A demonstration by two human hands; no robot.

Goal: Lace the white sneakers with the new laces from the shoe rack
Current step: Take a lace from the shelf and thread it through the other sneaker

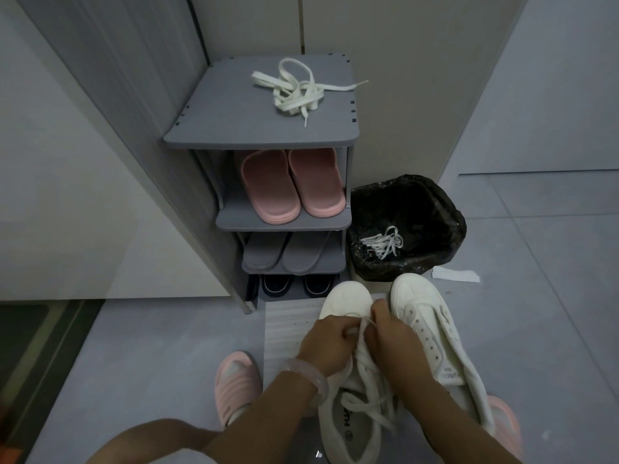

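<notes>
Two white sneakers stand side by side on the floor before me. On the left sneaker [346,304] my left hand [326,343] and my right hand [388,333] both pinch a white lace [363,354] near the lowest eyelets by the toe. Loose lace lies over the shoe's opening. The right sneaker [432,333] shows bare eyelets with no lace. A bundle of white laces [298,87] lies on top of the grey shoe rack [234,128].
The rack holds pink slippers [291,185], grey slippers [288,251] and dark shoes [291,284]. A black-lined bin [407,226] to its right contains used white laces [383,242]. A paper scrap [455,274] lies on the floor. My pink-slippered foot [236,383] is at the left.
</notes>
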